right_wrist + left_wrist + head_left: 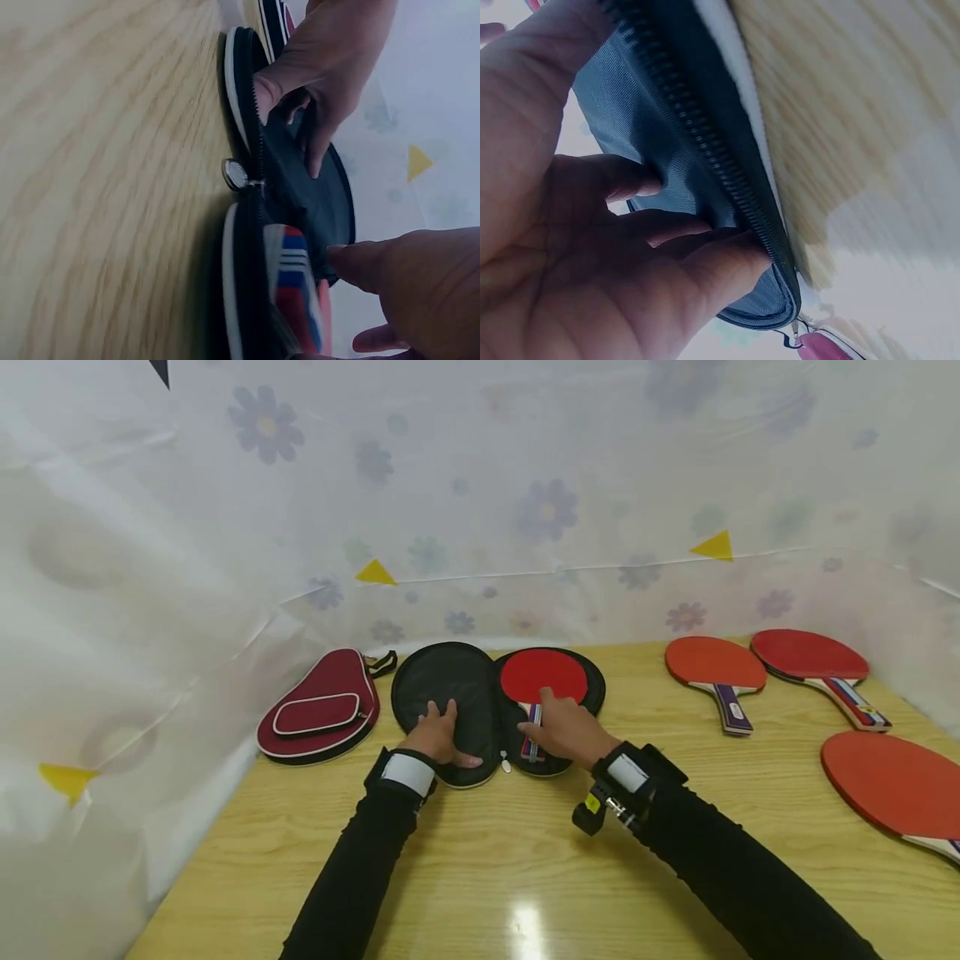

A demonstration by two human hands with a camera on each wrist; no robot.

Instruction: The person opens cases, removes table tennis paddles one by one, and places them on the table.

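A black zippered paddle case lies unfolded on the table, its two halves side by side. In the right half lies a red table tennis paddle, its striped handle toward the person. My left hand rests on the left half with fingers and thumb spread; in the left wrist view its fingers reach over the zipper edge. Over the paddle, my right hand extends its thumb and forefinger at the handle and the blade's lower edge. Its other fingers are largely hidden. The zipper pull hangs between the halves.
A maroon paddle case with white piping lies left of the black one. To the right are an orange-red paddle, darker red stacked paddles and another orange-red paddle. A flowered sheet hangs behind the wooden table.
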